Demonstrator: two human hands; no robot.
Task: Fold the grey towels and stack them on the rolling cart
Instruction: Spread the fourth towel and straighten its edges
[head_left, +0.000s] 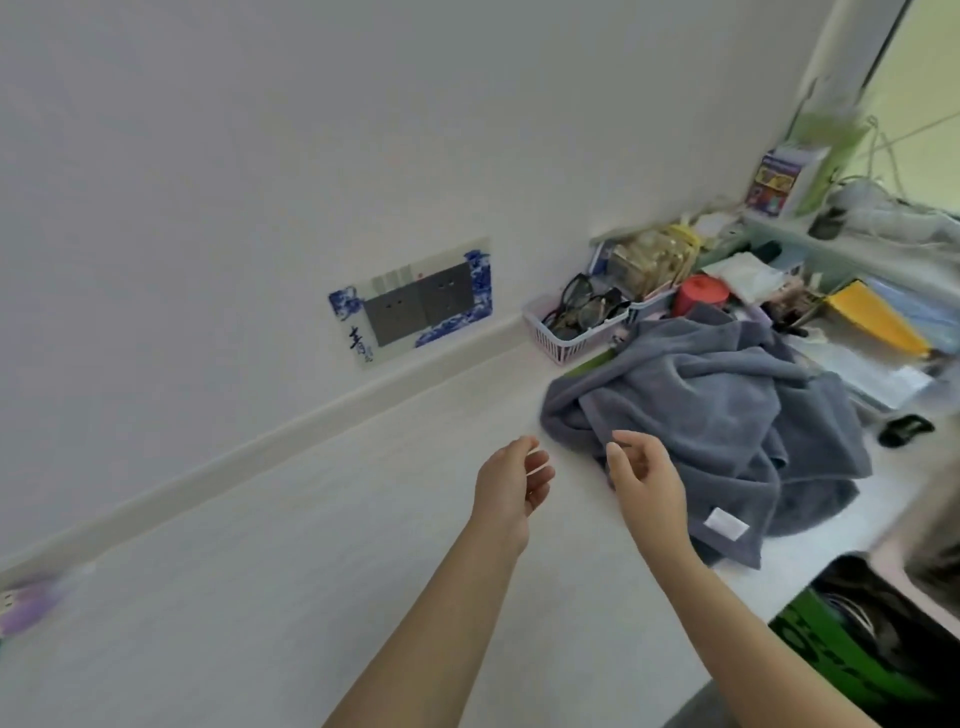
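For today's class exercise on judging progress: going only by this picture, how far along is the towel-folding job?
Done: nothing that shows. The grey towels lie in a crumpled heap on the white counter, unfolded. In hand: nothing yet. The left hand and right hand hang open at the heap's near edge, holding nothing. Left: all the folding and the stacking; no rolling cart can be made out in this view.

Grey towels (727, 410): unfolded, lying in one crumpled heap on the white counter (363, 545), right of centre. Fabric is blue-grey terry, bunched in deep creases, so a count of the towels cannot be made. A white label (727, 524) shows on the near edge. The far edge reaches the clutter behind.
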